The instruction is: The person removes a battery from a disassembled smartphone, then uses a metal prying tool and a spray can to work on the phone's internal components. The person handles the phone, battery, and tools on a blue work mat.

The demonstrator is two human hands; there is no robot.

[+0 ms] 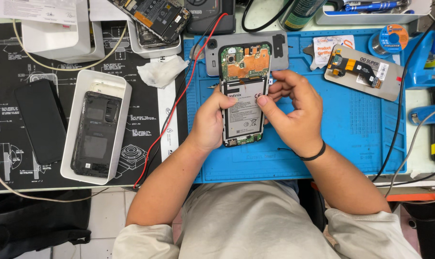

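Head view: left hand [209,120] grips the opened phone [244,93] by its left edge; right hand [294,110] curled, thumb pressing its battery [244,112]. Blue mat [352,124] right of phone bare.

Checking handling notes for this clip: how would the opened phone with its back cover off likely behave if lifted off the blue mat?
The opened phone is a flat slab, so probably stiff, unlikely to roll. Its exposed green circuit board looks fragile. The left hand and right hand steady its edges on the blue mat.

Phone [244,91] left edge behind left hand [209,122], spray can [301,12] top cut off, parts labels too small
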